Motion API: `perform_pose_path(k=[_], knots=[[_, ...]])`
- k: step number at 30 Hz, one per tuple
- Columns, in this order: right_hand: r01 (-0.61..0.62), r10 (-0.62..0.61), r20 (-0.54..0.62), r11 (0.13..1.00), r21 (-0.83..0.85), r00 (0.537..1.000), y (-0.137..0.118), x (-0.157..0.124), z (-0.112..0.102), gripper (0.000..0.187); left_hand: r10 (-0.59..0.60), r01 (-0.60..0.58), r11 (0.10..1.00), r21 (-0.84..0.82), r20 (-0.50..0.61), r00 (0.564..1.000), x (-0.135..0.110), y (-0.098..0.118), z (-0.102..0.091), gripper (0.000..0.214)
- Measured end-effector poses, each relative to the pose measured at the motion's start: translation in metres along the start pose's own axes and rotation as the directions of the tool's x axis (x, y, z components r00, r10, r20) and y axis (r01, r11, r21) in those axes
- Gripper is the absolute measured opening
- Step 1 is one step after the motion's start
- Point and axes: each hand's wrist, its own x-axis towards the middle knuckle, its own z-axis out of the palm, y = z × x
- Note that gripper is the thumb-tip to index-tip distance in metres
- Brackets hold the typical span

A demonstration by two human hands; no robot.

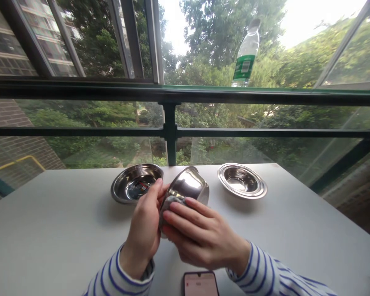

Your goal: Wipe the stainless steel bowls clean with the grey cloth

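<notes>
Two of my hands close on the tilted steel bowl (pixel 188 187) above the table (pixel 49 230): left hand (pixel 143 230) grips its near rim, right hand (pixel 200 236) lies flat-fingered over a grey cloth (pixel 172 201), bowl's bottom pointing away.

I see open table (pixel 49 230) at nine and three o'clock; bowls (pixel 135 183) (pixel 242 180) block eleven and one; phone (pixel 201 283) sits at six.
</notes>
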Motion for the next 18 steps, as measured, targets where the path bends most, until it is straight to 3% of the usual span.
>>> perform_pose_path(k=[3,6,11,14,18], knots=[[-0.138,0.139,-0.020,0.989,0.045,0.990,0.005,-0.003,-0.004,0.034,-0.004,0.001,0.998,0.065,0.051,0.999,-0.001,-0.005,-0.001,0.031],[-0.346,0.354,-0.028,0.925,0.158,0.935,0.013,-0.005,-0.009,0.035,0.029,-0.035,0.986,0.163,0.036,0.999,-0.001,-0.009,-0.002,0.031],[-0.599,0.651,-0.035,0.716,0.360,0.758,0.030,-0.011,-0.010,0.033,0.046,-0.041,0.960,0.278,-0.010,0.999,0.001,-0.005,-0.005,0.025],[-0.671,0.766,-0.037,0.583,0.459,0.641,0.038,-0.019,-0.003,0.031,0.005,0.003,0.993,0.118,-0.063,0.998,0.007,0.005,-0.009,0.016],[-0.705,0.858,-0.012,0.430,0.564,0.514,0.042,-0.027,0.007,0.032,0.050,-0.064,0.994,-0.093,-0.146,0.988,0.015,0.020,-0.010,0.010]])
